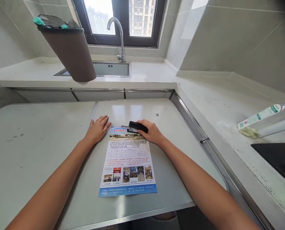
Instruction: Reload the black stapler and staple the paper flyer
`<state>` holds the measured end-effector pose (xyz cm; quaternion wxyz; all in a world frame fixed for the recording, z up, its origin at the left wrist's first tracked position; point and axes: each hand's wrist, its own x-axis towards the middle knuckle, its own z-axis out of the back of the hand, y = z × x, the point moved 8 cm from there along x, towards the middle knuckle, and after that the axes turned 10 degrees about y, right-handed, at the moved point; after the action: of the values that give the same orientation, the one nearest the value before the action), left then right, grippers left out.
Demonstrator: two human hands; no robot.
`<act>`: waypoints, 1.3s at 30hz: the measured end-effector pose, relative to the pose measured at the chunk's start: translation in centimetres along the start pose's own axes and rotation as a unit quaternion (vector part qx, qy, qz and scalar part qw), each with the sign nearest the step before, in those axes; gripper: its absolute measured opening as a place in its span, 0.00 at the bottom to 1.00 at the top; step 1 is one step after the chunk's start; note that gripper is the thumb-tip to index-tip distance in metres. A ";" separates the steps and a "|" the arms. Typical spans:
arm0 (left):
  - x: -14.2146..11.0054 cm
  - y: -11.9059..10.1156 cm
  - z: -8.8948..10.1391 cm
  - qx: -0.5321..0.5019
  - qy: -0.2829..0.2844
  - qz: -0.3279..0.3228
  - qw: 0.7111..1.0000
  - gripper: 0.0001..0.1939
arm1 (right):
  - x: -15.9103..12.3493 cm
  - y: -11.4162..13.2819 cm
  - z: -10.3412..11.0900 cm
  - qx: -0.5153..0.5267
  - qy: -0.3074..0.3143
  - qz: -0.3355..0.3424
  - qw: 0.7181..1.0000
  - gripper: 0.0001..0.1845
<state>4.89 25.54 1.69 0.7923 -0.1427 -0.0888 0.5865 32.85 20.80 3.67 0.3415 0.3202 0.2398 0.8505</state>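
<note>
A printed flyer (128, 156) with a blue bottom band lies flat on the white folding table (180, 153). My right hand (152, 131) is closed around a black stapler (138, 126) over the flyer's upper right part. A thin metal part of the stapler points left, across the flyer's top edge. Resting on the table just left of the flyer's top corner, my left hand (98, 128) has its fingers stretched out and holds nothing. Small strips of staples (157, 114) lie beyond my right hand.
Behind the table is a counter (152, 72) with a sink (113, 68), a faucet (121, 38) and a brown bin (70, 54) at the sink's left. On the right counter lies a clear plastic package (271, 119), near a black panel (278, 159).
</note>
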 end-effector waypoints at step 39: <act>-3.9 -1.1 3.5 -0.023 -0.225 0.004 0.974 0.11 | -0.2 0.6 -0.1 -0.019 -0.033 -0.008 0.999 0.18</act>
<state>3.64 21.94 5.51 0.7463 -0.0255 -0.2779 0.6042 32.65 20.25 3.95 0.3620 0.3393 0.2146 0.8413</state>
